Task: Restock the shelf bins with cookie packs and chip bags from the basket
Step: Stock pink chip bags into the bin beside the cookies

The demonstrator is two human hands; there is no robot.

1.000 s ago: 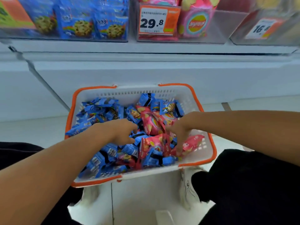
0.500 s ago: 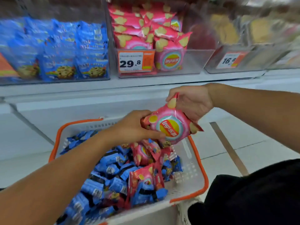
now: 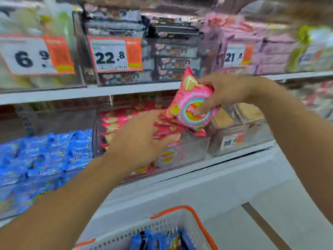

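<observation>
White plastic basket with orange rim now at bottom edge, blue cookie packs left inside. Since half a second ago I've lifted the pink foil chip bag out of the basket, up to the shelf. Right hand fingers curled round it, held tilted just above the clear plastic bin of pink chip bags. Left hand let go, fingers straight, pressing the stacked bags. Drop-in looks next

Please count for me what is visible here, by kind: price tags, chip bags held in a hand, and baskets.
Price tags: 4
Chip bag, held: 1
Basket: 1
Total: 6
</observation>
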